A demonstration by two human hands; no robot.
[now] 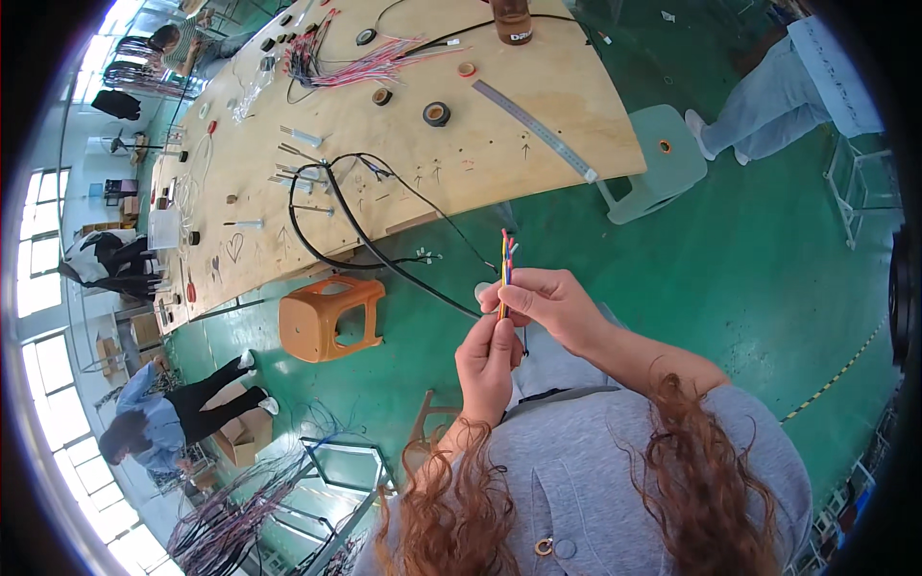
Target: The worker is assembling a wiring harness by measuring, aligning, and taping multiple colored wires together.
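Coloured wires (506,273) through right grip (545,301), tips just beyond

orange stool (309,322) | 1 metal ruler (534,132) | tape roll (665,147) on pale-green stool (680,127)

A pale wooden tabletop (576,106) bears a slim silver metal ruler (534,132) near its front right corner, a round black tape roll (437,122) and bundled red-and-white wires (370,69).

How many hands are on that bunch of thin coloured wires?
2. The right hand pinches the coloured wires near the middle, and the left hand is just below, at their lower end. I see no other hand there.
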